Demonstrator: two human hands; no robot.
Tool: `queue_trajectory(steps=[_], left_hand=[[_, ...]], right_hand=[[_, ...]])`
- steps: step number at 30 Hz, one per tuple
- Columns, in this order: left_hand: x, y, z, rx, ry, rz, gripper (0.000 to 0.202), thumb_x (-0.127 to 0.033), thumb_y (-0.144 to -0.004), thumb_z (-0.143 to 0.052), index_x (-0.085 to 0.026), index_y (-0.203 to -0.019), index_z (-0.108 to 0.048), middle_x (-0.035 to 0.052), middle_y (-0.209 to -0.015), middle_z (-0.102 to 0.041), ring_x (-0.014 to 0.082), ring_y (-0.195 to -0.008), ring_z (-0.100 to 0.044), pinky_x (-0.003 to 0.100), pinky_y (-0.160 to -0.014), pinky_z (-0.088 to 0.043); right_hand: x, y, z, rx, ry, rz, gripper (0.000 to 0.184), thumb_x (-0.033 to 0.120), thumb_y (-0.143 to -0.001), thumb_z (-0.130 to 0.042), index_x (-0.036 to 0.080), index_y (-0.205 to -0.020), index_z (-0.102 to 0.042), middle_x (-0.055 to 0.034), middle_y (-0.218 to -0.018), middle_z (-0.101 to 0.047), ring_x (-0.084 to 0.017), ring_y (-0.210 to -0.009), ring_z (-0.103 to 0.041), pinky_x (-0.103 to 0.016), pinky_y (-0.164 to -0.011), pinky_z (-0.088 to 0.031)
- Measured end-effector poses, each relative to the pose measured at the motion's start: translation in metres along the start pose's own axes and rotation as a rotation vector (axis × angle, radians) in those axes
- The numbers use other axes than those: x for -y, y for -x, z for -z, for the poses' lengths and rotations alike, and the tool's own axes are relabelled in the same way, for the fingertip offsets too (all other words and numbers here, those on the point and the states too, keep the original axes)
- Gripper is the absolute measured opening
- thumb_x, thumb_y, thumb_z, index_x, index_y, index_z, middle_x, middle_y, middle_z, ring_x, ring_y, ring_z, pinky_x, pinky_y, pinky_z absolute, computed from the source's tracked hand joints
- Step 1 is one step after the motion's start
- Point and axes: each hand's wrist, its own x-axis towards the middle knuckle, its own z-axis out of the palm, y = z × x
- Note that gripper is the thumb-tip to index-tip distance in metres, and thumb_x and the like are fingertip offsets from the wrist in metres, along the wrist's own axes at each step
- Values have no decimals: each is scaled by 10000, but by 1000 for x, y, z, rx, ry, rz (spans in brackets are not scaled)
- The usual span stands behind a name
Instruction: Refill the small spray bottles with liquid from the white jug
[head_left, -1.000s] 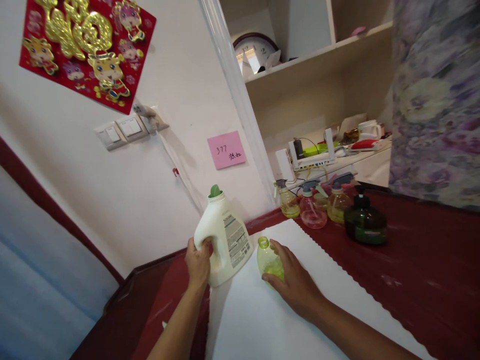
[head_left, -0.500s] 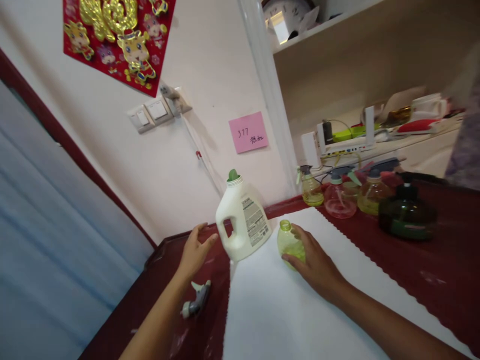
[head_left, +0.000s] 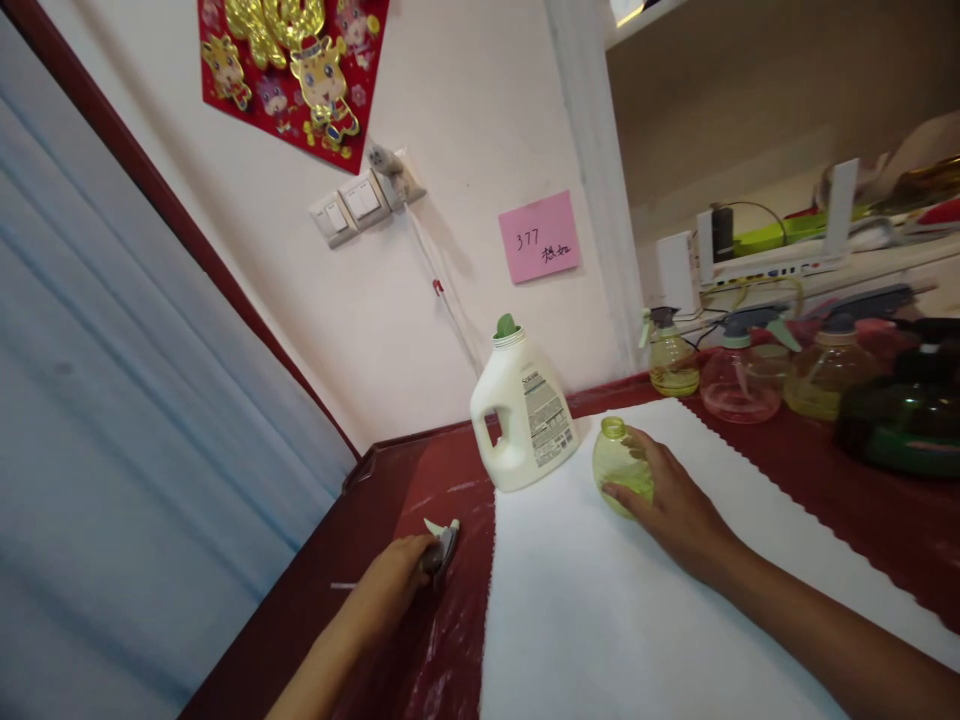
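Note:
My right hand is wrapped round a small open yellow-green bottle that stands on the white mat. A white detergent jug with a green cap stands upright just left of it, at the mat's far corner. My left hand lies low on the red table cover, its fingers closed on a grey spray-trigger head lying there.
Three spray bottles and a dark green bottle stand along the back right of the red table. Behind them a shelf holds a router. A pink note, wall switches and a red decoration hang on the wall. Blue curtain at left.
My left hand let go of the jug's handle, dropped down to the left and closed on the spray-trigger head. The jug now stands by itself. The camera swung left.

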Motion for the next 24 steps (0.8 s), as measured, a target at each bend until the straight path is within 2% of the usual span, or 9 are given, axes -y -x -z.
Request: queue_trajectory(steps=[5,7,9,11,14,16,19,21,24], left_hand=[[-3,6,1,-35,-46,8,379,-217,-778,-506,-223,-1044,-776,138,-1041,-789,341,-991,-721,435,-890,-514],[-9,12,10,-55,-35,5,435,-249,-787,-515,-234,-1150,-755,138,-1137,-782,353,-1059,-717,463,-951,-521],[-20,19,24,-92,56,-3,475,-327,-838,-532,-272,-1281,-693,107,-1299,-738,346,-1207,-674,475,-1055,-497],[-38,23,38,-160,318,-18,482,-468,-862,-613,-311,-1315,-658,79,-1395,-691,356,-1323,-606,495,-1123,-470],[-82,19,52,-309,710,-58,546,-510,-837,-747,-356,-1342,-609,66,-1451,-649,353,-1330,-604,513,-1121,-498],[-123,8,55,-467,939,-89,544,-477,-825,-790,-363,-1324,-607,60,-1382,-693,317,-1195,-695,501,-1043,-570],[-189,-15,56,-678,1253,-279,407,-349,-805,-848,-303,-1179,-695,37,-1192,-773,228,-1097,-734,360,-955,-615],[-226,-34,57,-728,1368,-437,344,-271,-798,-863,-283,-1117,-734,24,-1133,-786,187,-1067,-734,272,-883,-619],[-262,-62,55,-751,1454,-580,298,-249,-802,-867,-301,-1071,-750,-7,-1089,-778,156,-1009,-727,270,-863,-615]], right_hand=[[4,0,-1,3,1,-11,724,529,-892,-568,279,-1528,-328,-120,-1492,-525,-339,-1374,-507,-549,-1130,-435],[6,0,0,12,-3,-14,722,507,-892,-567,273,-1531,-323,-123,-1505,-516,-342,-1379,-500,-557,-1127,-433],[9,0,0,20,-12,-17,720,483,-893,-567,269,-1534,-319,-126,-1512,-509,-341,-1381,-496,-557,-1124,-432],[10,-1,0,18,-19,-21,723,462,-891,-567,268,-1538,-313,-127,-1516,-505,-337,-1385,-492,-549,-1127,-428],[10,-1,1,10,-22,-24,733,448,-885,-574,264,-1543,-309,-128,-1520,-501,-331,-1393,-485,-540,-1134,-421],[10,-1,1,10,-28,-21,735,439,-880,-579,262,-1542,-312,-125,-1519,-502,-327,-1394,-483,-534,-1136,-420],[9,-1,1,12,-38,-13,745,423,-875,-583,260,-1547,-304,-118,-1511,-511,-311,-1396,-484,-516,-1144,-419],[10,-2,0,11,-43,-8,748,409,-878,-589,260,-1550,-296,-119,-1511,-513,-304,-1400,-483,-513,-1152,-413],[10,-3,0,15,-47,6,742,378,-879,-606,267,-1547,-304,-125,-1523,-507,-308,-1409,-479,-528,-1158,-407]])
